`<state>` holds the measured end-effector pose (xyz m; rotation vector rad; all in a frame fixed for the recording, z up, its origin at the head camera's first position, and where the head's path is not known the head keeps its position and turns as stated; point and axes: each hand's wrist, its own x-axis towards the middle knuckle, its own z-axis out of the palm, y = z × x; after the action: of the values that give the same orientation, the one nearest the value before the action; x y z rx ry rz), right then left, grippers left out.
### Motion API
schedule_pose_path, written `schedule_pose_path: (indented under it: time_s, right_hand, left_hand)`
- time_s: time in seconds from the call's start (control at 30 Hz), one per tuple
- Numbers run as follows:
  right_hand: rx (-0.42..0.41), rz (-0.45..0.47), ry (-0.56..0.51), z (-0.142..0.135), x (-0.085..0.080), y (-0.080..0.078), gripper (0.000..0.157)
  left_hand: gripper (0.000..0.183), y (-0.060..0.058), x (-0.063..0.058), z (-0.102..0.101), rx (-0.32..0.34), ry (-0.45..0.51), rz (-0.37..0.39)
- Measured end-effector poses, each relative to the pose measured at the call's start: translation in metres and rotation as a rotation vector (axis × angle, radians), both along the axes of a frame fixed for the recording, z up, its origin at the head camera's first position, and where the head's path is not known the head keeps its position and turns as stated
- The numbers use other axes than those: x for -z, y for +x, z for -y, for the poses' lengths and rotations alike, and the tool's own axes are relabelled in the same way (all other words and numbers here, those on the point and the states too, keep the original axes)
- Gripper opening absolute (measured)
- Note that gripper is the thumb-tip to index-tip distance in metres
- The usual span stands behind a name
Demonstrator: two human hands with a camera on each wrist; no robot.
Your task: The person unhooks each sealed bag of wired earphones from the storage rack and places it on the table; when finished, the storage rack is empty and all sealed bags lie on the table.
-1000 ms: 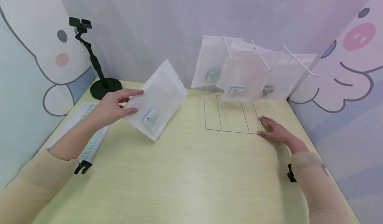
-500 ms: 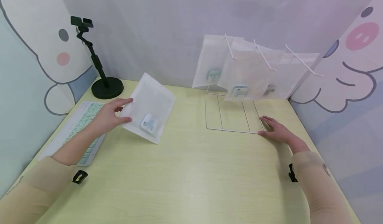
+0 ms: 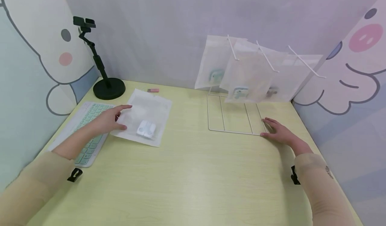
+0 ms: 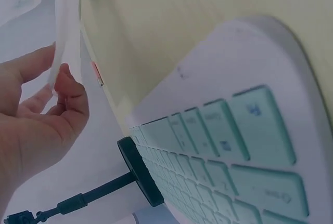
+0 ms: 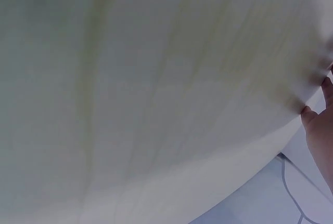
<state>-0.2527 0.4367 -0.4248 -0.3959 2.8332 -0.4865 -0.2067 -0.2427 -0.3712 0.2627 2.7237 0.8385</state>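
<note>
My left hand (image 3: 104, 121) pinches the left edge of a translucent white zip bag (image 3: 147, 107) between thumb and fingers. A small white case-like item (image 3: 146, 128) shows through the lower part of this bag. In the left wrist view, the bag (image 4: 66, 21) appears nearly edge-on. My right hand (image 3: 278, 132) rests at the front right corner of a white wire display rack (image 3: 235, 132), its fingers loosely extended against the base wire. Three similar bags, a left one (image 3: 208, 56), a middle one (image 3: 245, 73) and a right one (image 3: 300, 73), hang from the rack's prongs.
A white keyboard with mint keys (image 3: 95, 109) lies under my left forearm. Behind it stands a black stand (image 3: 109, 88). A pink USB stick (image 3: 153, 90) lies near the table's back edge. Cartoon-printed walls enclose the table on the sides.
The bag in my left hand has come down and left, tilting flatter towards the table. The pink USB stick has come into view behind it. My right hand has stayed on the rack.
</note>
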Motion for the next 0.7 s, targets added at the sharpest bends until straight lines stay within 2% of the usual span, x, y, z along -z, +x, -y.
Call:
schedule_pose_path:
  time_s: [0.23,0.37,0.5,0.7]
  right_hand:
    - [-0.003,0.001,-0.004,0.002,-0.002,0.002,0.082]
    - [0.0,0.007,-0.01,0.003,-0.003,0.002,0.082]
    - [0.003,0.007,-0.013,0.002,-0.003,0.002,0.082]
    - [-0.001,0.004,-0.011,0.001,-0.001,0.001,0.082]
  left_hand:
    - [0.088,-0.017,0.016,0.011,0.09,-0.106,0.029]
    - [0.091,-0.025,0.019,0.016,0.133,-0.143,0.062]
    - [0.094,-0.031,0.021,0.017,0.15,-0.169,0.097]
    - [0.095,-0.037,0.024,0.014,0.154,-0.196,0.108]
